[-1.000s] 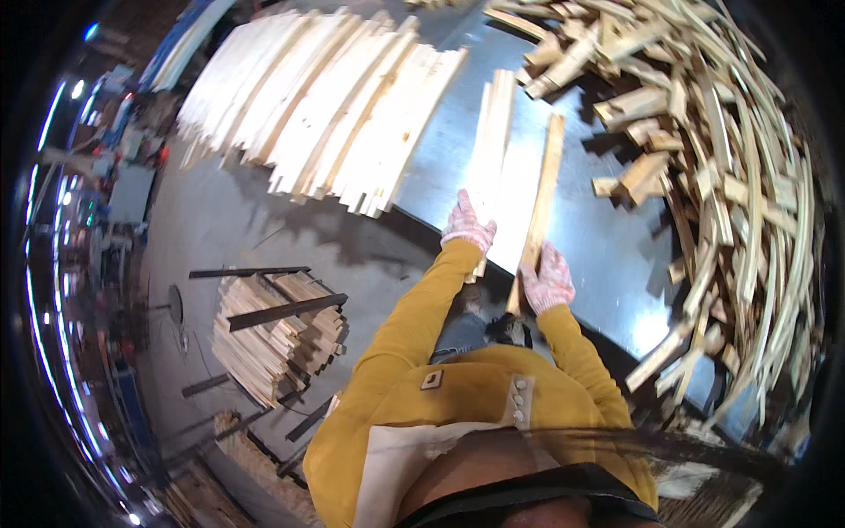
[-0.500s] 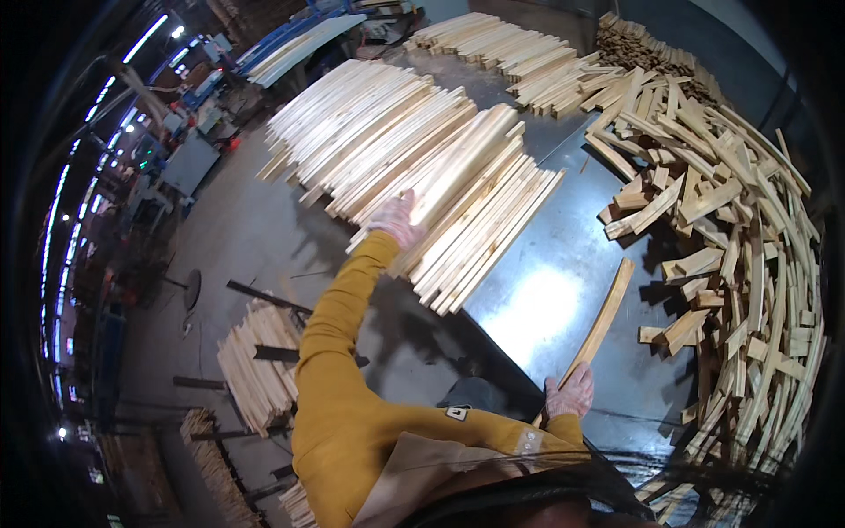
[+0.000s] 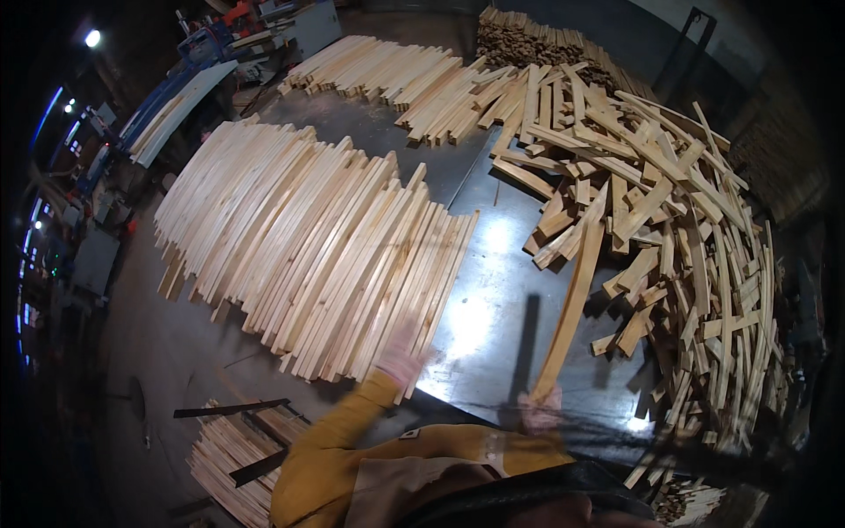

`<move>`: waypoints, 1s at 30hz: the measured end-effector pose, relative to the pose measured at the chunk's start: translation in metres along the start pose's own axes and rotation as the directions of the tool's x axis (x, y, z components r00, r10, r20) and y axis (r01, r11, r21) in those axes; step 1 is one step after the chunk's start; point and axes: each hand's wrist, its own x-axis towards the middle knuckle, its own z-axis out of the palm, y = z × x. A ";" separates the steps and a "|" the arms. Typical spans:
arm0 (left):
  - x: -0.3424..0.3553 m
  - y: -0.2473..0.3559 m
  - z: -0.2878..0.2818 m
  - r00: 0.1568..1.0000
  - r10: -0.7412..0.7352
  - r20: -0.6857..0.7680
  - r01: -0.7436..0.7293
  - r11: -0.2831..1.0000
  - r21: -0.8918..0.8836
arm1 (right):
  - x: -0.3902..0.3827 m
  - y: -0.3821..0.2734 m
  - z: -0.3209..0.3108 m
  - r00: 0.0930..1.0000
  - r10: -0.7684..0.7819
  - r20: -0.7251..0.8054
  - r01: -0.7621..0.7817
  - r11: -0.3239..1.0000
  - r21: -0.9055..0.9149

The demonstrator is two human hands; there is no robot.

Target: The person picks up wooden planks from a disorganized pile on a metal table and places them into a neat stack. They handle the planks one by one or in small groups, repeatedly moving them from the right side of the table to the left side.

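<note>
Head view: my right grip [image 3: 539, 412] holds the seven o'clock end of a wood stick [image 3: 576, 295], probably light, stiff, best held mid-length; my left grip [image 3: 401, 359] is too blurry to tell.

No readable text, numbers or signs. Small square dark-and-white patch [image 3: 410, 433] on mustard-yellow long-sleeved fabric top [image 3: 451, 439], near side: marking too small.
</note>
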 end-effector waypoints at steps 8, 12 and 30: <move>0.055 -0.014 0.184 0.650 -0.093 0.754 0.735 -0.173 -0.655 | 0.146 -0.195 0.000 0.888 -0.425 -0.177 0.455 0.755 0.471; 0.200 0.016 0.153 0.952 -0.030 0.305 0.132 0.939 -0.319 | 0.152 -0.165 -0.011 0.974 -0.224 -0.033 0.223 0.917 0.331; 0.369 0.108 0.222 0.896 -0.413 0.165 0.396 0.572 -0.718 | 0.366 -0.306 -0.280 0.648 -0.700 -0.301 0.449 0.670 -0.590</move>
